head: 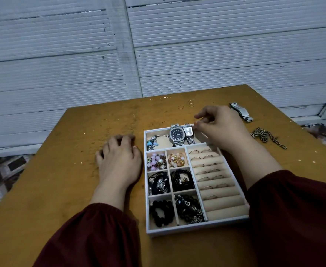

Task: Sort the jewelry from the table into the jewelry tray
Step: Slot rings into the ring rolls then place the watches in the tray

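Observation:
The white jewelry tray (147,191) sits on the yellow table, with bead bracelets, black bracelets, chains and several rings in its compartments. Its top section holds a charm bracelet (152,143), a dark-faced watch (176,134) and a small silver watch (188,132). My right hand (219,126) hovers over the tray's far right corner, fingers curled, thumb and forefinger pinching at the small watch's upper right edge. My left hand (119,158) rests flat on the table just left of the tray. Three thin gold rings (181,107) lie beyond the tray.
A silver watch (241,111) lies at the table's far right, and a dark chain (267,136) lies nearer on the right edge. A grey panelled wall stands behind the table (62,180). Patterned floor shows on both sides.

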{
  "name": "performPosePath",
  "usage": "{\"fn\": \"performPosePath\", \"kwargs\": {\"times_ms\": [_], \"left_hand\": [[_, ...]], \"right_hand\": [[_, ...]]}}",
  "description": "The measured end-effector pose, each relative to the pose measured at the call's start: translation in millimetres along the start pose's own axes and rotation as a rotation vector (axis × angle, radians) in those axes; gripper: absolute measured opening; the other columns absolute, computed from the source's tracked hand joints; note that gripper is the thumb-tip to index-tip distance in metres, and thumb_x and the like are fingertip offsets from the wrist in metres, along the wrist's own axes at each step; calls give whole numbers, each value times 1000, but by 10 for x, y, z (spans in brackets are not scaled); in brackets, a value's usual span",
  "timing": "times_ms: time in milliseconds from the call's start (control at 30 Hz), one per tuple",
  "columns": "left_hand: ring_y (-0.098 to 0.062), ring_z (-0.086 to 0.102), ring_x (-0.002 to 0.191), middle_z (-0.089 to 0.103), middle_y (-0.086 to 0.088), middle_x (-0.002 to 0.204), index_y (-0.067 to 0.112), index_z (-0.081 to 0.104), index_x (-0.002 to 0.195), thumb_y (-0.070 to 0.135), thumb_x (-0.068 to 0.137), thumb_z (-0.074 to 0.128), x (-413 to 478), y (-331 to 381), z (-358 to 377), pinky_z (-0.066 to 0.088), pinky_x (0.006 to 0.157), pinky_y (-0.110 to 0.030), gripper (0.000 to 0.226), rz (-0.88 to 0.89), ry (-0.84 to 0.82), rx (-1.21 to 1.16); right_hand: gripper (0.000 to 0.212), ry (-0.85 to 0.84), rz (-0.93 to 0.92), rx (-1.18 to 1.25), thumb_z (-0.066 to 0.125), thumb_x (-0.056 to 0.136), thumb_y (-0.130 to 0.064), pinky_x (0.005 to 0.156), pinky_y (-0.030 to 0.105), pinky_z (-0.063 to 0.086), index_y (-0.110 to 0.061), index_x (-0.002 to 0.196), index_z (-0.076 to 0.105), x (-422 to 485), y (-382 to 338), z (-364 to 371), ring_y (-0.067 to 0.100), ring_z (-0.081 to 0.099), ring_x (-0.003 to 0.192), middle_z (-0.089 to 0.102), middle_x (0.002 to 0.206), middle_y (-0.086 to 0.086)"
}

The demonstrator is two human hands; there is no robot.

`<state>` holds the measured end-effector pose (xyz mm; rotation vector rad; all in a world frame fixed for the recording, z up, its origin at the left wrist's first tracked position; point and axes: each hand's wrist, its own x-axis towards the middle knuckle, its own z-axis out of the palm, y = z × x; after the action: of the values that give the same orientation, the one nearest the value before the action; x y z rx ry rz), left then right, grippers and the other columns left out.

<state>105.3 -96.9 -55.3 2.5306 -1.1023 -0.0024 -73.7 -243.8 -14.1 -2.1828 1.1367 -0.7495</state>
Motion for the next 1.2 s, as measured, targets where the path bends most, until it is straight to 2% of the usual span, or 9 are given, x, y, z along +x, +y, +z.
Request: {"fn": "performPosePath", "kwargs": {"times_ms": [267,400,567,733,900,967,1067,1200], "left_hand": [[-26,33,131,41,-3,138,28,46,132,33,97,38,-26,39,-66,20,109,-49,36,16,-10,8],[-28,41,123,48,-5,132,28,47,130,32,98,36,-1,144,-149,33,99,-44,34,9,-8,-6],[-25,51,112,55,-5,123,23,50,129,28,98,39,157,328,-256,43,92,-40,33,99,68,-76],[-20,56,104,60,1,114,23,55,122,26,96,44,451,610,-280,48,86,-38,29,241,117,-126],[-19,57,101,63,-1,108,18,61,116,19,94,50,847,857,-118,46,88,-34,25,408,-9,-187],[-22,56,106,64,-5,112,16,62,117,18,94,52,997,936,-24,44,92,-33,25,443,-76,-162],[-25,56,109,64,-9,116,13,61,120,21,95,52,1180,1044,85,41,91,-30,27,491,-157,-65],[-29,54,113,62,-13,120,14,60,122,26,97,50,1376,1130,166,42,92,-33,30,499,-166,43]], "right_hand": [[13,80,-6,106,61,85,-18,72,31,50,-23,95,69,1,45,-10,11,61,78,63,77,-12],[12,90,0,190,62,86,-15,61,30,53,-21,95,69,2,53,11,2,60,68,61,74,-13],[11,106,13,321,62,87,-13,64,21,49,-21,92,68,31,40,14,6,63,73,63,80,-11],[12,175,52,167,62,83,-16,74,33,52,-24,91,68,211,162,39,13,63,79,65,79,-13],[16,123,59,12,61,85,-13,79,34,51,-18,98,68,493,273,89,19,63,86,65,83,-6],[16,94,73,38,62,85,-12,82,33,50,-17,98,69,621,298,134,20,64,87,67,85,-3],[17,60,100,132,65,83,-12,86,33,51,-19,98,69,783,318,211,19,65,89,70,90,0],[23,24,80,44,62,88,-16,82,22,43,-17,110,67,953,337,266,19,62,95,70,101,4]]}}
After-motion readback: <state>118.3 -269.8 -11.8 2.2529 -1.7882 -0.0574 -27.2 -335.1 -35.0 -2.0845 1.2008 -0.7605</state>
